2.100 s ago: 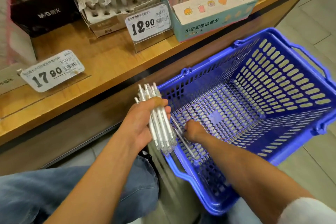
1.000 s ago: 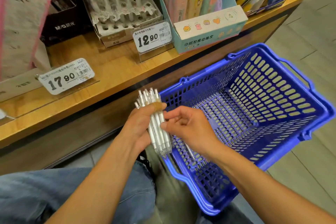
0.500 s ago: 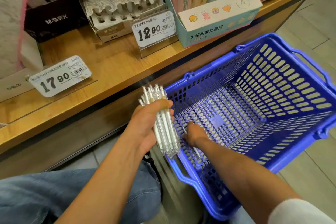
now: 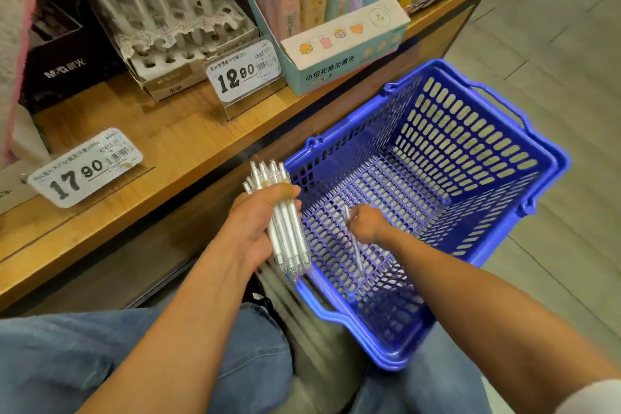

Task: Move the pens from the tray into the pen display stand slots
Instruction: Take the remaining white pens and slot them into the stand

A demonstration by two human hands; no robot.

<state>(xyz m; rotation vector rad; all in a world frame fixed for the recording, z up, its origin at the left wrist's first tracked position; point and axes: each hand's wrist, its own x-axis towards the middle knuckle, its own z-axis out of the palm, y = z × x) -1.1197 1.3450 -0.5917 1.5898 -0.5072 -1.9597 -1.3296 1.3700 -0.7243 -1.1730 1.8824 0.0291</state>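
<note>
black box (image 4: 72, 57): "M&G" in pale letters, plus a couple of Chinese characters I can't really make out
left price tag (image 4: 85, 166): 17.90, small print and barcode too blurry
middle price tag (image 4: 243, 72): 12.90, fine print unreadable
pastel eraser box (image 4: 342, 54): 小纽扣推动橡皮

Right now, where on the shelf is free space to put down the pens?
Bare wood lies between the 17.90 tag and the 12.90 tag. Behind it, the pen stand and eraser box crowd the shelf.
</note>
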